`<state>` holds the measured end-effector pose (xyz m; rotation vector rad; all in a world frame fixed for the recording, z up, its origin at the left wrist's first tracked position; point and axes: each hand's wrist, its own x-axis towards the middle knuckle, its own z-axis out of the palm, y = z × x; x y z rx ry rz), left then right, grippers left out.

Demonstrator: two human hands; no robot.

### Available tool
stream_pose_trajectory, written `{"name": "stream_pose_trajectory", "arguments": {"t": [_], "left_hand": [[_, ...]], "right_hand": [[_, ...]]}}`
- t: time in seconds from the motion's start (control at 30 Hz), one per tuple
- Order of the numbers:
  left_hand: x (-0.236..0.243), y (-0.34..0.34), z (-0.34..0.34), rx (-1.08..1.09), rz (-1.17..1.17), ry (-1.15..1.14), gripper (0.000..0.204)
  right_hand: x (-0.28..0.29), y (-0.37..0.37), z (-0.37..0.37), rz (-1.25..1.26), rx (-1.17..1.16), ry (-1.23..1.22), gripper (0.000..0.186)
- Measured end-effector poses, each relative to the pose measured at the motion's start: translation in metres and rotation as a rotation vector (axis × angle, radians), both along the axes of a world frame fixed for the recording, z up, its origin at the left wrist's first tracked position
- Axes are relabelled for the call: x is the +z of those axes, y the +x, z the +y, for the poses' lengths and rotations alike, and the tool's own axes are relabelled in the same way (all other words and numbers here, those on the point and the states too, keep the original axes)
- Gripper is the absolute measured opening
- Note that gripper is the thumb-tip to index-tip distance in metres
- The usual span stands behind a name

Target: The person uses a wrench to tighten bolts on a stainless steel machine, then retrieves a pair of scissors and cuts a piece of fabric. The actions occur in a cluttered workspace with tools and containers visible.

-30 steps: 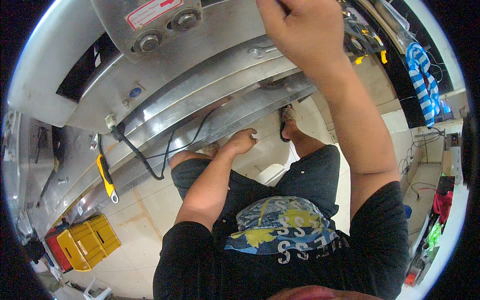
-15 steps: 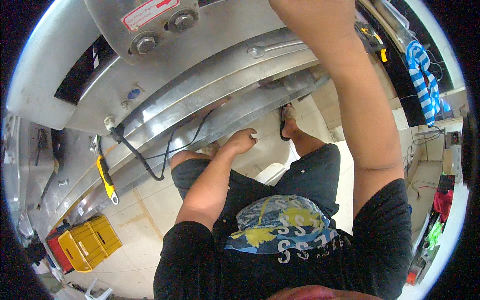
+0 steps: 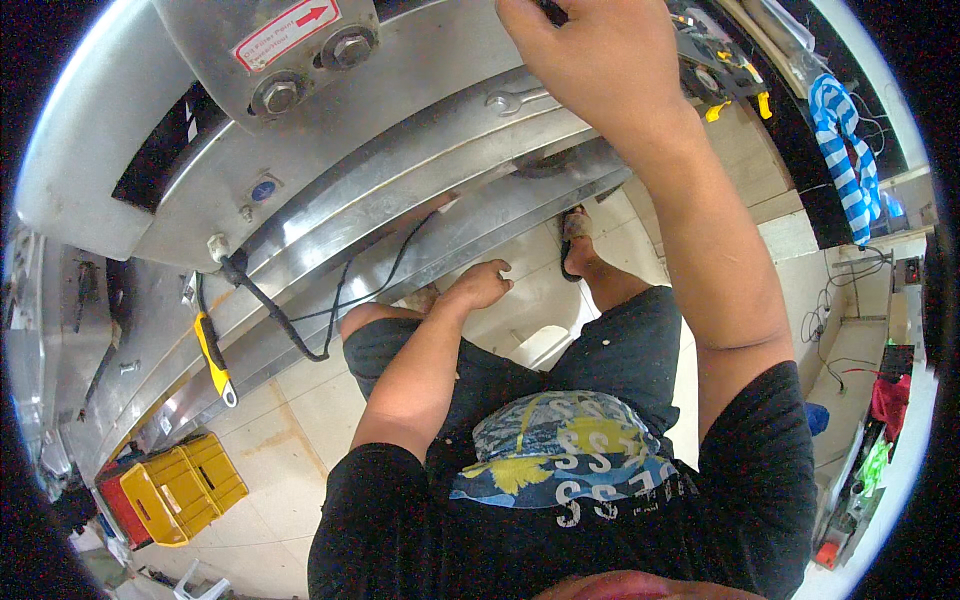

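Note:
My right hand (image 3: 610,60) is raised at the top edge, in front of a steel machine (image 3: 400,110). Its fingers are curled, and a bit of something dark shows between thumb and fingers; most of it is hidden. Close by that hand, an open-end wrench (image 3: 512,101) lies on the steel ledge, its far end behind the hand. Low over my knee hangs my left hand (image 3: 482,285), loosely bent, a gap between thumb and fingers and nothing seen in it. Two hex bolts (image 3: 279,95) sit in a slotted bracket (image 3: 215,50) at upper left.
An adjustable wrench (image 3: 212,350) with a yellow-black handle rests at the ledge's left. A black cable (image 3: 285,320) loops down beside it. Yellow (image 3: 190,490) and red bins (image 3: 128,510) stand on the floor. At right are tools (image 3: 735,70) and a blue-white striped cloth (image 3: 845,150).
My right hand has shifted left and slightly down, and more of it shows. The view has turned a little. My left hand stays almost where it was.

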<state>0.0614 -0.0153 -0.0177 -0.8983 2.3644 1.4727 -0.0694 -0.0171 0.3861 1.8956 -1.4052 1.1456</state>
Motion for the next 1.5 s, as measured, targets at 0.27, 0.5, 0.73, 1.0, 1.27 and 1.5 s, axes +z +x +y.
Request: {"name": "stream_pose_trajectory", "arguments": {"t": [0.27,0.5,0.73,1.0,1.27,1.5], "left_hand": [[-0.017,0.003,-0.002,0.002,0.030,-0.029,0.048],[-0.015,0.003,0.000,-0.021,0.018,-0.076,0.046],[-0.019,0.000,0.001,0.018,0.032,-0.038,0.046],[-0.002,0.002,0.000,-0.022,0.013,-0.016,0.048],[0.001,0.003,-0.002,-0.023,0.027,-0.009,0.049],[0.002,0.002,-0.004,-0.005,0.022,0.043,0.050]], "right_hand": [[0.024,0.002,0.024,-0.364,-0.002,0.387,0.027],[0.008,-0.006,0.036,-0.347,0.098,0.346,0.023],[0.005,-0.002,0.013,-0.875,0.157,-0.052,0.017],[-0.008,0.007,-0.021,-0.963,0.303,-0.311,0.017],[-0.036,0.009,-0.052,-0.854,0.404,-0.449,0.008],[-0.022,0.024,-0.035,-0.611,-0.052,-0.341,0.008]]}}
